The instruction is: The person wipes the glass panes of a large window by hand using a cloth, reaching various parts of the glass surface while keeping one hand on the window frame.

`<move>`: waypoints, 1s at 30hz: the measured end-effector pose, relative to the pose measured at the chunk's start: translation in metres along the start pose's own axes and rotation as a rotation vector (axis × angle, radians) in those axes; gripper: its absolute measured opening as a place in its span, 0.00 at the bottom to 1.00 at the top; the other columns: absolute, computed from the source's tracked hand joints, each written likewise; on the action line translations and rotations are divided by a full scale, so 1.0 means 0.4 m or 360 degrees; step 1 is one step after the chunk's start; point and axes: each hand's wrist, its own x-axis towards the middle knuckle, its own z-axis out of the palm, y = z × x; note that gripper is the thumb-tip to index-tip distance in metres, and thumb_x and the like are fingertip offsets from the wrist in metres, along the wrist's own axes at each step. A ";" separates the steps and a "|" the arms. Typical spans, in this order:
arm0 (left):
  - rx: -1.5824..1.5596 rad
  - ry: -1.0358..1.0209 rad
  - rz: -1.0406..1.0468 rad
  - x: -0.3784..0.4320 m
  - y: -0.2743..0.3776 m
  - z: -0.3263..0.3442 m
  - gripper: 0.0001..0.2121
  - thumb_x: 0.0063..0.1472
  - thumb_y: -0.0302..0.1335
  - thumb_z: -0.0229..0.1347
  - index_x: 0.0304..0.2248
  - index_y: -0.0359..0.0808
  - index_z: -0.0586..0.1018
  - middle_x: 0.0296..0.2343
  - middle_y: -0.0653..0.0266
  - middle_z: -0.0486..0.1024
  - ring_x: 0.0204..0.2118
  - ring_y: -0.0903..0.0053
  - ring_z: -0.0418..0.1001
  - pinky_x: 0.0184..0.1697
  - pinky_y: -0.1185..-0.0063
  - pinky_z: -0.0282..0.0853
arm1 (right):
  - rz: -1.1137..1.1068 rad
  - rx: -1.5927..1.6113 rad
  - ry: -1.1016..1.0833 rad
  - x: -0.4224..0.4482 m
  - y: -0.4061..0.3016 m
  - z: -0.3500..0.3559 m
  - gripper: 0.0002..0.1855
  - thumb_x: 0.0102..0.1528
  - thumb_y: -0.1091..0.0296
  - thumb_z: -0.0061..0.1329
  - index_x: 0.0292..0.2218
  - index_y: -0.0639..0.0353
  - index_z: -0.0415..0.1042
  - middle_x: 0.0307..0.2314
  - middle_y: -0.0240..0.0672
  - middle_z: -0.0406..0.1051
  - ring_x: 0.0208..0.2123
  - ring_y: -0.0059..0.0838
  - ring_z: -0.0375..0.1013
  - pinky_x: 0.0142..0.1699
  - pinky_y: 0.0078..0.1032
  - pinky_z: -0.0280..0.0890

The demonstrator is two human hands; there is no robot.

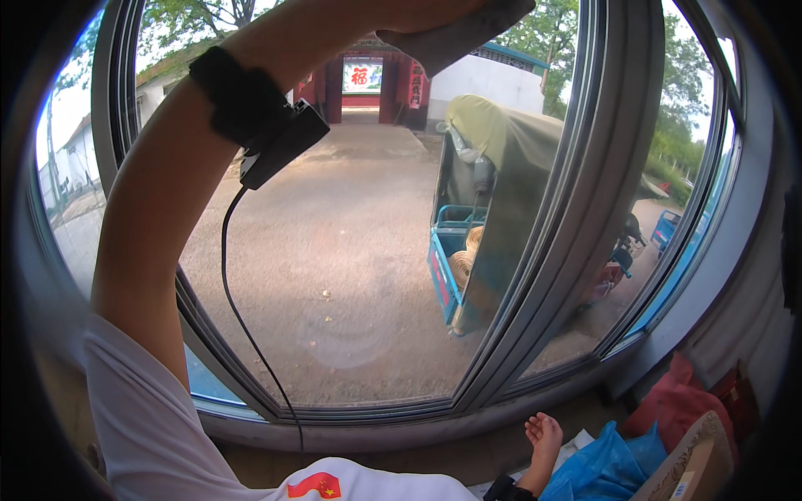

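Note:
My left hand [420, 14] is raised at the top edge of the view, pressing a dark grey cloth [460, 37] towards the glass of a large window [351, 250]; its fingers are mostly cut off or hidden. A black strap with a small box [276, 131] sits on that forearm, and a black cable [235, 288] hangs from it. Low at the right, my right hand [544, 432] is empty, with its fingers loosely curled, beside a blue plastic bag [608, 466]. A black band [507, 488] is round that wrist.
Grey window frame bars [551, 250] cross the right side. A red bag [677, 401] and a cardboard box [695, 463] lie at the lower right. Beyond the glass stand a covered blue cargo tricycle [445, 282] and a red gateway [391, 87].

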 end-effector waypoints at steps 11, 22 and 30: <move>-0.0238 -0.0390 0.1021 -0.370 0.327 0.007 0.20 0.56 0.32 0.44 0.50 0.45 0.63 0.51 0.73 0.57 0.58 0.77 0.45 0.60 0.73 0.40 | 0.0061 0.0077 -0.0304 0.004 0.049 0.107 0.11 0.54 0.62 0.40 0.34 0.59 0.68 0.25 0.33 0.71 0.25 0.25 0.72 0.29 0.20 0.66; 0.0067 0.0098 0.0324 -0.241 -0.154 -0.199 0.23 0.55 0.29 0.45 0.51 0.33 0.59 0.48 0.54 0.59 0.54 0.63 0.52 0.56 0.68 0.46 | 0.0035 0.0035 -0.0195 -0.003 0.036 0.076 0.11 0.54 0.64 0.40 0.34 0.60 0.68 0.24 0.34 0.71 0.24 0.25 0.71 0.28 0.19 0.65; 0.0333 0.0553 -0.0059 -0.243 -0.266 -0.156 0.20 0.56 0.28 0.43 0.49 0.32 0.61 0.48 0.51 0.59 0.53 0.59 0.54 0.55 0.69 0.48 | 0.0077 -0.0029 -0.0075 0.004 0.024 0.079 0.11 0.55 0.63 0.39 0.34 0.59 0.68 0.24 0.34 0.71 0.24 0.25 0.71 0.28 0.20 0.65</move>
